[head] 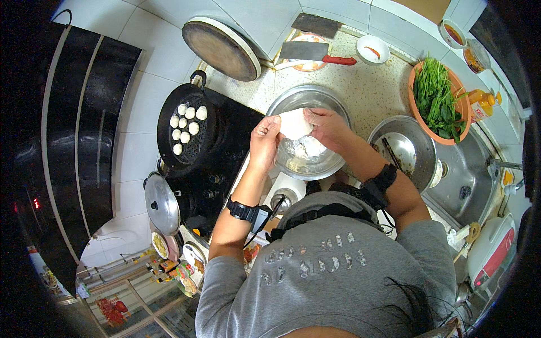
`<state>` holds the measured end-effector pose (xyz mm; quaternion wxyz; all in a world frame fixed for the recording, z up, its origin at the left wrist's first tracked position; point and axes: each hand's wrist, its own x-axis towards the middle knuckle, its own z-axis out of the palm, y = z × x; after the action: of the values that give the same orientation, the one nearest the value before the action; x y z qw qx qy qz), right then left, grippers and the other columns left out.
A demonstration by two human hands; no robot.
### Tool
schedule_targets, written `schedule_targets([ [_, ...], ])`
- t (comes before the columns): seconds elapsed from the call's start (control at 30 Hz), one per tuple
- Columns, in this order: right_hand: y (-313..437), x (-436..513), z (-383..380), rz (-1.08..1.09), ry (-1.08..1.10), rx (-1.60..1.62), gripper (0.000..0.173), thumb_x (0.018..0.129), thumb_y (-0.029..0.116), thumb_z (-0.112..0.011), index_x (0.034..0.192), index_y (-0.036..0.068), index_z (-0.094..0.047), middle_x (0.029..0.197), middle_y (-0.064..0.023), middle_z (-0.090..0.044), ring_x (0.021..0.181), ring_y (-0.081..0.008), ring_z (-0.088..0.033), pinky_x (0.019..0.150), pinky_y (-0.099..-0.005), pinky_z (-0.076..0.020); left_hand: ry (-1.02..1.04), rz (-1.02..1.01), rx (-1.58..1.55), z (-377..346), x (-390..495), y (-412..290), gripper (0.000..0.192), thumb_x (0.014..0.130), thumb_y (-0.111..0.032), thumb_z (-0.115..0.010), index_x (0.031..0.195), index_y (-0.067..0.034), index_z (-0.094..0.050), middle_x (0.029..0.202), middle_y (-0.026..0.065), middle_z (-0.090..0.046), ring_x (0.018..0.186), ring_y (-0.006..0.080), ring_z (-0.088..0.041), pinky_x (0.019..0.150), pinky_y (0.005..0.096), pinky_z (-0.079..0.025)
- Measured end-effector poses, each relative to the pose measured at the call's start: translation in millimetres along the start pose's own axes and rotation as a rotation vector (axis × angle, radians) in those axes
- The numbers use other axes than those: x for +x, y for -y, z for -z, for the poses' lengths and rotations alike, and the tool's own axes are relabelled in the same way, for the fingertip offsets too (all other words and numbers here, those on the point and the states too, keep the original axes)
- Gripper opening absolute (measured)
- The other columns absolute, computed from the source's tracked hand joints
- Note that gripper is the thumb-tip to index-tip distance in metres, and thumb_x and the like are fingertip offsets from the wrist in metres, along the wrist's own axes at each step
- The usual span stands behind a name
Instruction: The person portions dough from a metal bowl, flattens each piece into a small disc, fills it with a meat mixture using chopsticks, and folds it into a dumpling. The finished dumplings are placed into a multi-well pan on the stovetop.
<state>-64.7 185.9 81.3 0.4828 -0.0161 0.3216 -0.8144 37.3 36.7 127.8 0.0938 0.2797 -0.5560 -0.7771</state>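
A flat piece of white dough [294, 124] is stretched between my two hands. My left hand [265, 141] grips its left edge with thumb and fingers, and my right hand [331, 130] pinches its right edge. Beneath the dough stands a wide stainless steel basin [338, 160] with some white dough or flour [305, 149] in its bottom. To the left, several white dough balls [193, 128] sit apart or touching on the dark perforated surface inside a black wok [169, 145] on the stove.
Left of me are the black cooktop [226, 139] and a steel pot lid [162, 203]. A red-handled cleaver [310, 51] lies on a plate at the back, near a white bowl [372, 49]. An orange basin [465, 122] of leafy greens stands right, beside a metal pan [416, 145] at the sink [465, 169].
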Motion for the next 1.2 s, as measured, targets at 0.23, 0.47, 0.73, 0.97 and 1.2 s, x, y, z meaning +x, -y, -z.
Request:
schedule_targets([
  [0.23, 0, 3, 4, -0.022, -0.046, 0.037, 0.030, 0.096, 0.026, -0.060, 0.105, -0.002, -0.063, 0.099, -0.0078, -0.066, 0.090, -0.0178, -0.064, 0.078, -0.0318, -0.0522, 0.267, -0.054, 0.234, -3, 1, -1, 0.024, 0.093, -0.013, -0.065, 0.110, 0.001, -0.060, 0.103, 0.0062, -0.068, 0.089, 0.0126, -0.063, 0.080, 0.0271, -0.051],
  [0.47, 10, -4, 1, 0.104, -0.077, -0.129, 0.022, 0.093, 0.021, -0.064, 0.098, 0.000, -0.068, 0.096, -0.0074, -0.066, 0.085, -0.0146, -0.063, 0.072, -0.0299, -0.0504, 0.097, 0.101, 0.134, 14, 6, 3, 0.035, 0.099, -0.029, -0.054, 0.115, 0.002, -0.056, 0.102, 0.0109, -0.066, 0.091, 0.0179, -0.065, 0.082, 0.0292, -0.054],
  [0.73, 14, -24, -14, 0.711, 0.111, -1.114, 0.015, 0.085, 0.015, -0.068, 0.093, 0.003, -0.071, 0.092, -0.0117, -0.067, 0.090, -0.0261, -0.063, 0.081, -0.0349, -0.0486, 0.256, 0.295, -0.288, -3, 4, -2, 0.040, 0.102, -0.028, -0.047, 0.122, 0.005, -0.054, 0.113, 0.0173, -0.064, 0.100, 0.0238, -0.066, 0.091, 0.0360, -0.054],
  [0.97, 10, -17, -11, 0.386, -0.202, -0.841, 0.025, 0.088, 0.021, -0.068, 0.098, -0.001, -0.070, 0.080, -0.0054, -0.066, 0.072, -0.0112, -0.059, 0.069, -0.0270, -0.0468, 0.173, 0.248, -0.257, -12, -6, -5, 0.035, 0.103, -0.021, -0.045, 0.123, 0.007, -0.052, 0.116, 0.0175, -0.063, 0.103, 0.0242, -0.065, 0.088, 0.0366, -0.056],
  [1.2, 5, -21, -13, 0.240, -0.063, -0.630, 0.026, 0.092, 0.024, -0.064, 0.099, -0.001, -0.068, 0.081, -0.0016, -0.066, 0.073, -0.0078, -0.056, 0.067, -0.0258, -0.0454, 0.190, 0.197, -0.234, -17, -14, -8, 0.036, 0.102, -0.025, -0.047, 0.121, 0.004, -0.055, 0.113, 0.0141, -0.065, 0.099, 0.0207, -0.067, 0.086, 0.0325, -0.056],
])
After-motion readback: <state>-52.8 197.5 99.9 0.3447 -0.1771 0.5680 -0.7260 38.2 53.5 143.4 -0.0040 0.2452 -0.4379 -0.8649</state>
